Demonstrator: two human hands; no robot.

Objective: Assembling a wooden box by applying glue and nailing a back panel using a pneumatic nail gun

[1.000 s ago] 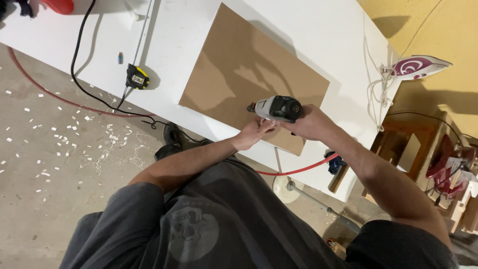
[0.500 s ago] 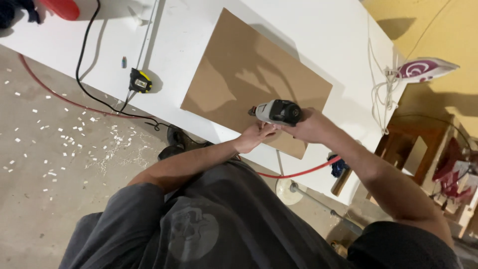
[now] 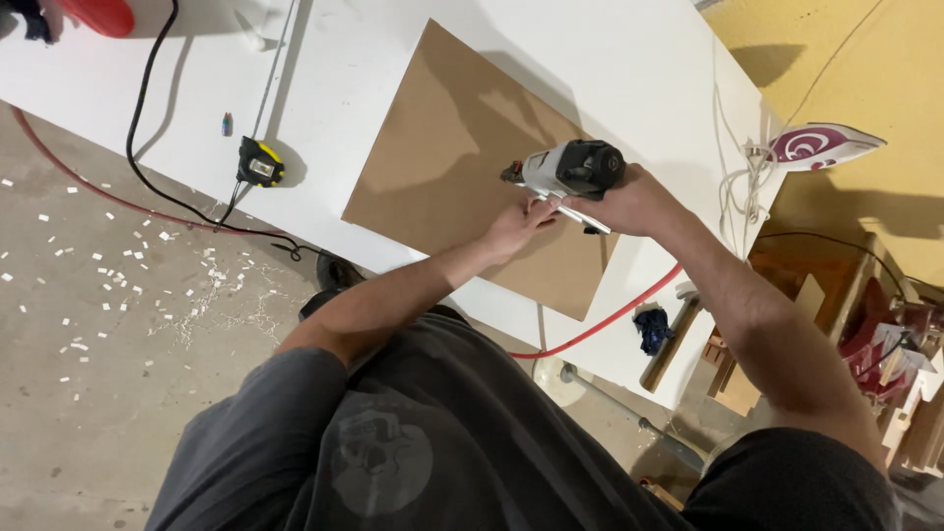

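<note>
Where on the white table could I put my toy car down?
Bare white table lies beyond the brown board, and between the board and the tape measure. It is crowded at the board's near edge, where the left hand and right hand hold the nail gun.

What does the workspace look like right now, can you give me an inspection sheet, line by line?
Surface: white table, mostly bare.
Job's things: brown board flat on the table; grey and black power tool held over its near edge.
Clutter: yellow and black tape measure; small bit; hammer; red object at the far corner.
Hands: right hand grips the tool; left hand touches its underside.
Cables: black cable; red hose.
Surroundings: clothes iron; white chips on concrete floor.
</note>
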